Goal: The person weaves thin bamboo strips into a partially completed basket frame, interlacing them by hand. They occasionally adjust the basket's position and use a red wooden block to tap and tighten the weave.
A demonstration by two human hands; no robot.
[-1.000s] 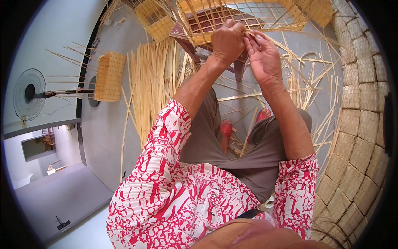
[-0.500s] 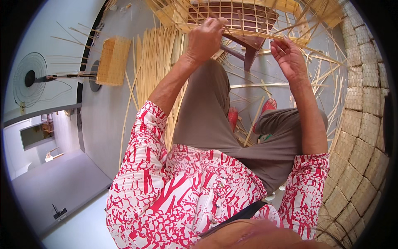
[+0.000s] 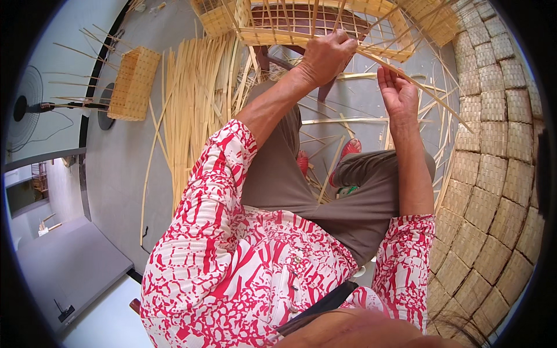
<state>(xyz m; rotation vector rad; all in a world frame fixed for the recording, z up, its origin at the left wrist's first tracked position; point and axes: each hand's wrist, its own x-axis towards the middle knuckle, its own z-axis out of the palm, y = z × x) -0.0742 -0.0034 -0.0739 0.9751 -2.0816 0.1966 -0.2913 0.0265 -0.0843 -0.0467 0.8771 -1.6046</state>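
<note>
A partly woven bamboo basket (image 3: 272, 37) with an open lattice and loose upright ends lies at the top of the head view. My left hand (image 3: 329, 57) is closed at its near rim, pinching a bamboo strip (image 3: 432, 95). Past those fingers the strip slants down to the right, its far end free. Palm up, my right hand (image 3: 398, 100) is below it, fingers mostly stretched out and fingertips against the strip. Whether the right thumb presses on the strip I cannot tell. Under the basket a dark brown stand (image 3: 328, 91) shows in part.
Many flat bamboo strips (image 3: 191, 104) lie left of my legs; more are scattered on the floor at right. A woven box (image 3: 134, 84) with loose ends stands farther left, near a fan (image 3: 23, 110). Stacked woven pieces (image 3: 481, 168) line the right side.
My left hand has moved to the right along the basket's near rim, closer to my right hand. The right hand is a little lower, its fingers more upright. The whole view has shifted somewhat.
</note>
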